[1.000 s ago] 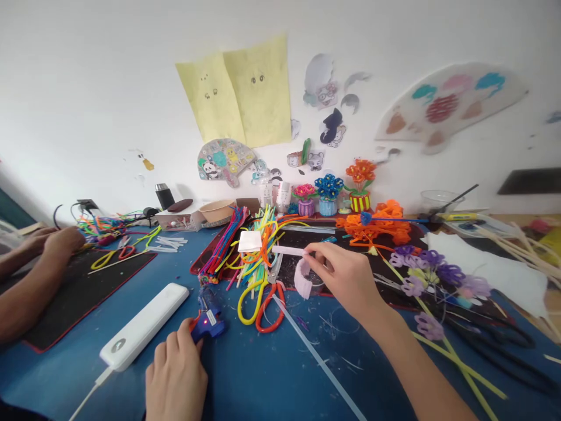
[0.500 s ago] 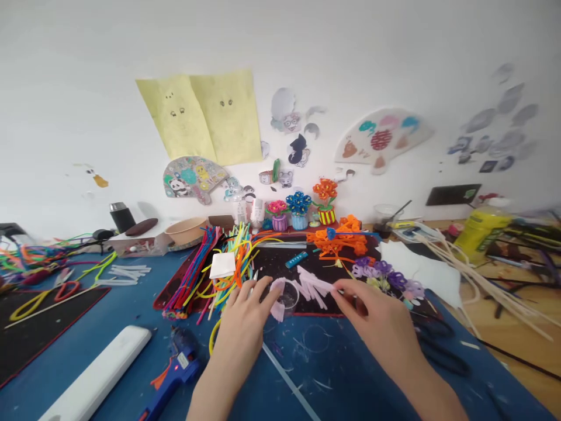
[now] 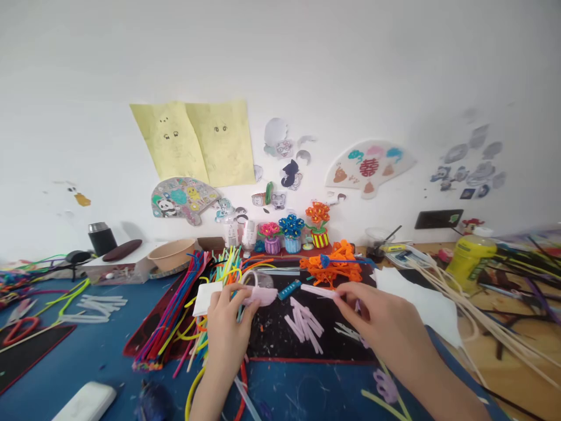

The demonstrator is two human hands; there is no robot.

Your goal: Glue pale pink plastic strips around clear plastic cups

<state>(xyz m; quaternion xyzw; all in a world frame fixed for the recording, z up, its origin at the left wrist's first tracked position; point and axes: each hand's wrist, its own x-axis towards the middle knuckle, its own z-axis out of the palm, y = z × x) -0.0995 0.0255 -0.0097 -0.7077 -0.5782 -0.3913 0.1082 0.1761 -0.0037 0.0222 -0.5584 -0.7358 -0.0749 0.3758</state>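
My left hand is closed on a pale lilac band-like piece that joins a whitish ring partly hidden behind my fingers. Between thumb and forefinger, my right hand pinches one end of a short lilac pipe cleaner piece, which points left toward that band. The two are apart. Below them, several cut lilac pipe cleaner pieces lie in a loose pile on the black mat. A small teal tube-like item lies between my hands.
Bundled colourful pipe cleaners lie left of my left hand, beside a white square pad. Orange pipe cleaner shapes and potted pipe cleaner flowers stand behind. A blue glue gun is at the front left; white sheets lie right.
My left hand has lifted the lilac band off the mat. My right hand has drawn one lilac piece away from the pile. The view has tilted up and shifted right.
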